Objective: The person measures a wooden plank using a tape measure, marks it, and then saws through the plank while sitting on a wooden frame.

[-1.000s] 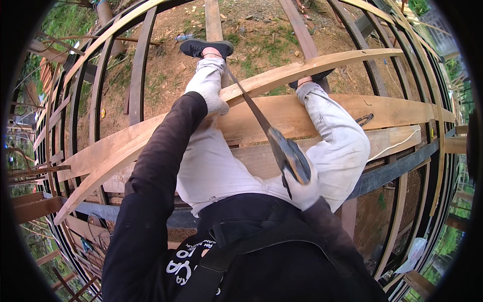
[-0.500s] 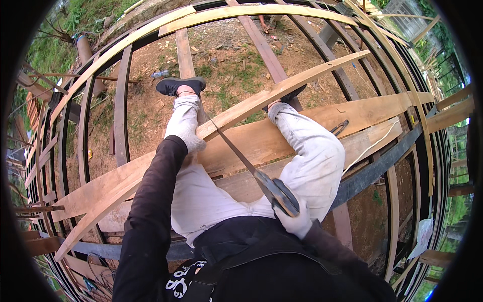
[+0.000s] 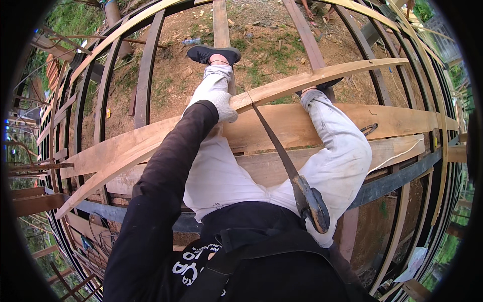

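A long, narrow wooden board (image 3: 287, 86) lies slantwise across my legs, with a thin cut line in it just right of my left hand. My left hand (image 3: 224, 106), in a pale knit glove, grips this board over my left shin. In my gloved right hand (image 3: 322, 238) is the handle of a handsaw (image 3: 276, 143), held close to my right hip. The toothed blade slants up and leftward, its tip at the near edge of the board by the cut. The handle partly hides my right fingers.
Wide planks (image 3: 282, 128) lie under my legs across dark beams (image 3: 149, 70), with bare ground below the gaps. Pliers (image 3: 370, 129) rest beyond my right knee, near a white cord (image 3: 397, 157). A plastic bottle (image 3: 191, 42) lies on the ground. Another person's hand (image 3: 313, 22) shows at the far edge.
My right hand has drawn the saw back toward my body, so its tip no longer reaches past the board. My left hand stays on the board. The whole view has shifted.
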Available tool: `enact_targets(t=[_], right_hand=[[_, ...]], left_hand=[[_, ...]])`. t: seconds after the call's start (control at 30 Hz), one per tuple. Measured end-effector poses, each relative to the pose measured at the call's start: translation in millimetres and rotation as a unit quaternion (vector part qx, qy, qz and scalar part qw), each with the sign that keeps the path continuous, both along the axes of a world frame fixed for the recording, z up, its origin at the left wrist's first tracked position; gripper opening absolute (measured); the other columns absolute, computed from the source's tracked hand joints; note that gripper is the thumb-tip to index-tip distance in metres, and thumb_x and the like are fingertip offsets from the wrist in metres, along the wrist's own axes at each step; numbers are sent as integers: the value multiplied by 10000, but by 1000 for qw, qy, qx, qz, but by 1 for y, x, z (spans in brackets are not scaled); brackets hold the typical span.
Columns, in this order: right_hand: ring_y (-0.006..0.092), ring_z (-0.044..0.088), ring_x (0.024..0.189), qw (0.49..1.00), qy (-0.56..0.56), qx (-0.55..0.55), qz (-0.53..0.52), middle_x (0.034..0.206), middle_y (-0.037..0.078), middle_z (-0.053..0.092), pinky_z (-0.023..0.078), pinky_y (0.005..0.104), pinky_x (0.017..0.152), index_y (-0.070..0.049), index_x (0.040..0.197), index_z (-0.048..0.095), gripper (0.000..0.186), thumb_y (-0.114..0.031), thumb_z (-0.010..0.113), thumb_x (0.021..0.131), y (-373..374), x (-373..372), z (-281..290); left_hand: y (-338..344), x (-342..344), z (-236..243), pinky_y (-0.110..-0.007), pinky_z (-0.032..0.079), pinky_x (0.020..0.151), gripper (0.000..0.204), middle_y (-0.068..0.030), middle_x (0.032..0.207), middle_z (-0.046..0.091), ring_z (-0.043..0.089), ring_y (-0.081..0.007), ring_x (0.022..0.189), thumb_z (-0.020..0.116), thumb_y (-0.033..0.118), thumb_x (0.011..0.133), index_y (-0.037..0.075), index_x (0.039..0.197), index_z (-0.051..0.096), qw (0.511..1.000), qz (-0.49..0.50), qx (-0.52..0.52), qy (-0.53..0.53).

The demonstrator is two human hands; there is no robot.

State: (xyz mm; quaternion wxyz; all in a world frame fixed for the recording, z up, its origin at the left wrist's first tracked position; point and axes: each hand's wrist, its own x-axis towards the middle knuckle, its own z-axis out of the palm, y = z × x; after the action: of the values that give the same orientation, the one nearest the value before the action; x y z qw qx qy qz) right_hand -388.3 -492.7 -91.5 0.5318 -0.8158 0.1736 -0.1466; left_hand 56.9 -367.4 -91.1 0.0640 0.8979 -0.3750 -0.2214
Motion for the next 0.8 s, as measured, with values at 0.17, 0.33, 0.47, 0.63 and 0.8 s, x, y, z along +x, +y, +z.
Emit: enact_targets(t=[0.17,0.33,0.47,0.63,0.8], right_hand=[[335,689,1036,997,9,49,-59,1160,236,685,531,383,877,10,1339,587,561,-175,746,834,-15,196,-13],[198,669,1056,987,38,152,-21,1242,151,676,522,312,911,50,1411,512,568,-15,679,872,3,120,30],[220,549,1306,999,23,36,-1,1438,192,544,464,326,1035,39,1482,429,614,-29,633,906,8,20,29],[330,700,978,991,0,102,-84,1049,226,715,522,393,876,10,1232,650,455,-212,743,846,-11,223,-1],[267,695,1086,998,-15,41,-55,1151,212,706,535,365,897,43,1349,569,527,-94,707,859,5,101,37]], left_hand=[[-6,-13,0,-360,449,1001,563,-209,1131,656,588,-330,1158,740,348,661,38,1128,690,999,-16,0,-32],[16,15,0,-365,366,1129,721,-318,1305,525,448,-427,1322,772,244,607,-113,1203,584,998,28,-32,54],[1,-15,18,-366,447,1006,558,-234,1170,638,571,-357,1173,757,319,651,3,1108,703,999,-8,20,-25],[-10,-14,18,-360,488,961,484,-200,1090,689,636,-319,1095,749,335,673,45,1059,742,999,-9,30,-18],[11,-9,33,-376,452,1010,558,-288,1139,624,562,-389,1181,764,270,629,-42,1085,688,1000,-13,5,14]])
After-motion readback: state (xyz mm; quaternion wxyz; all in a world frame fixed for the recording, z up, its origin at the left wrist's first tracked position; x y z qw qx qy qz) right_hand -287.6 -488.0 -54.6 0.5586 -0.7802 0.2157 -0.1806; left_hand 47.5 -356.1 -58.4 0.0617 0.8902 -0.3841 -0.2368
